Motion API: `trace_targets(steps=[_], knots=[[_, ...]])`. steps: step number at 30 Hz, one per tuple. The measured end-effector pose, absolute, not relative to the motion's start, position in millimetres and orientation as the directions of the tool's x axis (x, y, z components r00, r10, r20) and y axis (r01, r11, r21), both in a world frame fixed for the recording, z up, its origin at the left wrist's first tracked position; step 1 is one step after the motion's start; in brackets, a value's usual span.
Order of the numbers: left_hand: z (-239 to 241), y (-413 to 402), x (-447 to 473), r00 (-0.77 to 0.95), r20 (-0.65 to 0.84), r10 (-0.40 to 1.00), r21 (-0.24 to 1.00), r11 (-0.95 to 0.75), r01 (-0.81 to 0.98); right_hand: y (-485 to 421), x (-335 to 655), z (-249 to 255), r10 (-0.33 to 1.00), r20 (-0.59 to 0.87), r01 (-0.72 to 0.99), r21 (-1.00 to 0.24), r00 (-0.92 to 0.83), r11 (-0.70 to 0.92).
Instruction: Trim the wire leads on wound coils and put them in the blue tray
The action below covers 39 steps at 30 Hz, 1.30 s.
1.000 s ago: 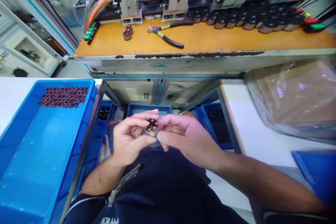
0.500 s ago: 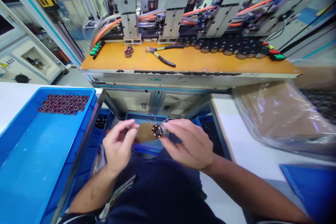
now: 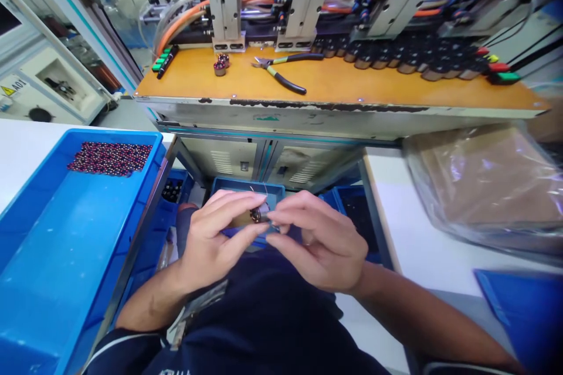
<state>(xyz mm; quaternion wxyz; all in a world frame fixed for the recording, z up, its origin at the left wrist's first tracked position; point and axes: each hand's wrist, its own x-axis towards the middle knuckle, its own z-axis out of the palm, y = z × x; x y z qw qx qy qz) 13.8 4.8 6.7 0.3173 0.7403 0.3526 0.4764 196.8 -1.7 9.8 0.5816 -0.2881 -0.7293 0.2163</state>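
Observation:
A small ring-shaped motor stator (image 3: 260, 212) with copper windings sits between the thumb and fingers of my left hand (image 3: 215, 240). Its wound face is turned to the left, and thin wire leads (image 3: 259, 189) rise above it. My right hand (image 3: 323, 240) is closed in beside the stator's right side, its fingertips touching or nearly touching it. What those right fingers grip, if anything, is hidden. Behind my left fingers part of a brown piece of board (image 3: 240, 221) shows.
On the left stands a blue tray (image 3: 57, 228) with many small wound parts (image 3: 109, 158). Cutting pliers (image 3: 285, 73), two stators (image 3: 220, 64) and rows of dark cylindrical parts (image 3: 409, 61) lie on the orange machine bench (image 3: 189, 82). A plastic-wrapped package (image 3: 484, 176) lies right.
The stator has passed from my right fingers into my left hand and turned. My left hand moved right to it. My right fingers now sit at its right side. The view has tilted down slightly.

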Motion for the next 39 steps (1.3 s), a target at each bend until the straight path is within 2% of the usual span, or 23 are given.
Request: trace_targets(steps=[2, 5, 7, 10, 14, 16, 18, 20, 21, 23, 25, 26, 27, 28, 29, 30, 31, 32, 33, 34, 35, 36, 39], knots=[[7.3, 3.6, 14.3, 0.285, 0.437, 0.853, 0.857, -0.491, 0.157, -1.8, 196.0, 13.3, 0.690, 0.712, 0.164, -0.671, -0.130, 0.723], [9.4, 2.5, 16.9, 0.266, 0.299, 0.916, 0.951, -0.308, -0.008, -1.8, 194.1, 14.9, 0.727, 0.679, 0.139, -0.714, -0.105, 0.687], [10.0, 2.9, 18.2, 0.271, 0.263, 0.926, 0.965, -0.247, -0.091, -2.3, 194.0, 14.1, 0.750, 0.653, 0.125, -0.739, -0.106, 0.662], [9.6, 4.5, 17.0, 0.256, 0.329, 0.909, 0.944, -0.316, -0.092, -3.0, 202.0, 11.6, 0.799, 0.589, 0.122, -0.790, -0.118, 0.601], [11.5, 7.1, 8.6, 0.272, 0.455, 0.848, 0.864, -0.495, 0.097, -0.3, 232.5, 13.3, 0.857, 0.511, 0.244, -0.823, -0.075, 0.512], [15.0, 8.4, 4.5, 0.319, 0.490, 0.811, 0.800, -0.564, 0.204, 2.9, 248.1, 19.4, 0.778, 0.618, 0.415, -0.682, -0.111, 0.602], [19.7, 9.4, 2.8, 0.377, 0.516, 0.769, 0.733, -0.625, 0.271, 7.1, 255.9, 27.6, 0.570, 0.744, 0.547, -0.333, -0.349, 0.768], [24.3, 9.9, 3.2, 0.428, 0.537, 0.727, 0.678, -0.674, 0.294, 12.9, 253.7, 34.4, 0.348, 0.724, 0.513, 0.009, -0.596, 0.858], [26.0, 9.7, 3.8, 0.442, 0.546, 0.712, 0.662, -0.690, 0.294, 16.2, 249.4, 36.6, 0.263, 0.701, 0.471, 0.117, -0.663, 0.874], [27.7, 8.8, 4.0, 0.447, 0.554, 0.702, 0.654, -0.700, 0.287, 22.2, 237.6, 38.7, 0.190, 0.691, 0.431, 0.193, -0.698, 0.881], [27.1, 7.4, 2.3, 0.432, 0.555, 0.711, 0.670, -0.690, 0.274, 24.5, 225.7, 40.0, 0.290, 0.663, 0.446, 0.076, -0.691, 0.892], [26.1, 6.7, 0.6, 0.427, 0.553, 0.715, 0.680, -0.684, 0.264, 24.0, 220.7, 41.4, 0.400, 0.622, 0.460, -0.072, -0.673, 0.885], [24.8, 6.2, -1.6, 0.423, 0.554, 0.717, 0.689, -0.680, 0.252, 23.1, 216.6, 43.5, 0.538, 0.536, 0.468, -0.274, -0.651, 0.840], [23.3, 5.8, -3.9, 0.419, 0.559, 0.715, 0.693, -0.681, 0.237, 22.6, 213.6, 46.7, 0.657, 0.392, 0.459, -0.489, -0.644, 0.742], [21.6, 5.6, -6.4, 0.415, 0.569, 0.710, 0.695, -0.685, 0.219, 23.8, 211.5, 50.6, 0.717, 0.212, 0.433, -0.672, -0.664, 0.600], [19.9, 5.6, -8.8, 0.407, 0.579, 0.706, 0.697, -0.688, 0.202, 28.0, 210.3, 55.2, 0.714, 0.045, 0.408, -0.795, -0.699, 0.449], [18.2, 5.8, -11.0, 0.396, 0.590, 0.704, 0.699, -0.691, 0.187, 36.1, 210.0, 60.1, 0.691, -0.060, 0.396, -0.854, -0.721, 0.339], [16.4, 6.2, -13.0, 0.379, 0.598, 0.706, 0.703, -0.690, 0.175, 49.0, 210.7, 64.7, 0.698, -0.076, 0.395, -0.866, -0.712, 0.308], [14.6, 6.8, -14.6, 0.356, 0.601, 0.716, 0.712, -0.682, 0.169, 66.8, 212.4, 68.6, 0.748, -0.009, 0.409, -0.841, -0.664, 0.353], [12.8, 7.6, -16.0, 0.328, 0.598, 0.731, 0.726, -0.668, 0.166, 89.1, 215.3, 71.4, 0.813, 0.124, 0.451, -0.780, -0.568, 0.434], [11.1, 8.5, -17.1, 0.297, 0.589, 0.752, 0.743, -0.648, 0.168, 114.7, 219.4, 72.7, 0.838, 0.322, 0.526, -0.664, -0.441, 0.531], [9.5, 9.3, -17.9, 0.263, 0.581, 0.770, 0.759, -0.629, 0.169, 142.0, 224.3, 72.4, 0.825, 0.432, 0.616, -0.553, -0.364, 0.561], [6.2, 11.0, -20.2, 0.173, 0.565, 0.806, 0.792, -0.590, 0.161, 214.6, 240.0, 63.9, 0.832, 0.427, 0.805, -0.316, -0.352, 0.503]])
